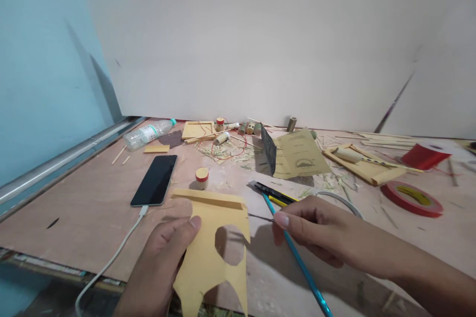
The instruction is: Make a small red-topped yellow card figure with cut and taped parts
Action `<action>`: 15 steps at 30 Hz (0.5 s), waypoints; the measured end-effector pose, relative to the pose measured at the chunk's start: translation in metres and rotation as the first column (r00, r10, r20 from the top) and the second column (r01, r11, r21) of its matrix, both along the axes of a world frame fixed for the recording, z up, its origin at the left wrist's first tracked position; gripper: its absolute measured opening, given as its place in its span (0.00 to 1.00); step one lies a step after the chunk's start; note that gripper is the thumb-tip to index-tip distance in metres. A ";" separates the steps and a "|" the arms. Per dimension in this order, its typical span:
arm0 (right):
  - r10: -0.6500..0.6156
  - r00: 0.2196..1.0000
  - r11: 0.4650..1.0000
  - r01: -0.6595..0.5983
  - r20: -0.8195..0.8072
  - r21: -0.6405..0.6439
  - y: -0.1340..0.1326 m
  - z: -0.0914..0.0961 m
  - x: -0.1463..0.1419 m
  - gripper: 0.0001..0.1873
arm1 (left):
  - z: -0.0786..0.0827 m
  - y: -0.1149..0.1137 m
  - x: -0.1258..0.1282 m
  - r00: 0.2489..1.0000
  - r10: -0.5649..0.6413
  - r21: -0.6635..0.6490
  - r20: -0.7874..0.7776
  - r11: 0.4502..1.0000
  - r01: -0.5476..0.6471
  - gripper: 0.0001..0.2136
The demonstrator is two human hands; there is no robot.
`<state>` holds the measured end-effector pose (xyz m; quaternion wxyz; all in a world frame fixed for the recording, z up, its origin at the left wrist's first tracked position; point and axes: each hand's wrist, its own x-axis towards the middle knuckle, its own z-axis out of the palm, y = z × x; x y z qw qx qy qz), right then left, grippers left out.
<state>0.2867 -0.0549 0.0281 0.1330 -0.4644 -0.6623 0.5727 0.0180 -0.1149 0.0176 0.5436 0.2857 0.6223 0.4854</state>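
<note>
My left hand (167,242) pinches a yellow card sheet (211,223) between thumb and fingers. The sheet has a folded top edge, a round hole and curved cut-outs along its lower part. Close to the sheet's right side, my right hand (316,230) is closed in a pinch on a thin dark stick (260,217) that points at the card. A shiny blue rod (305,272) passes under the right fingertips; whether they touch it I cannot tell. Just beyond that hand lies a black and yellow utility knife (275,193). A small red-rimmed wooden piece (202,178) stands behind the sheet.
A phone (155,180) with a white cable (111,260) lies left, near a plastic bottle (148,133). Folded sandpaper (297,155) stands behind the knife. Red tape (411,199), a red ribbon spool (426,157) and a wooden frame (366,164) are right. Shavings lie scattered.
</note>
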 end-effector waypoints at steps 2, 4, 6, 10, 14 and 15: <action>-0.010 1.000 0.999 0.009 -0.029 -0.040 -0.002 -0.001 -0.004 0.38 | -0.001 0.000 -0.001 0.998 -0.053 -0.010 0.039 0.999 0.053 0.18; -0.014 0.998 0.998 0.010 -0.055 -0.061 -0.003 -0.003 -0.007 0.38 | -0.002 0.001 -0.002 0.990 -0.126 -0.015 0.055 0.992 0.127 0.21; -0.014 0.997 0.997 0.008 -0.080 -0.078 -0.003 -0.006 -0.008 0.38 | -0.004 0.001 -0.003 0.983 -0.173 -0.022 0.058 0.984 0.175 0.24; -0.042 0.993 0.995 0.031 -0.108 -0.099 -0.003 -0.013 -0.009 0.36 | -0.006 0.001 -0.004 0.977 -0.205 -0.016 0.059 0.978 0.206 0.24; -0.067 0.991 0.993 0.055 -0.114 -0.109 -0.003 -0.015 -0.008 0.35 | -0.005 0.001 -0.002 0.979 -0.199 -0.027 0.048 0.979 0.201 0.22; -0.073 0.990 0.992 0.060 -0.119 -0.115 -0.003 -0.015 -0.008 0.35 | -0.005 0.001 -0.002 0.980 -0.193 -0.035 0.045 0.980 0.195 0.21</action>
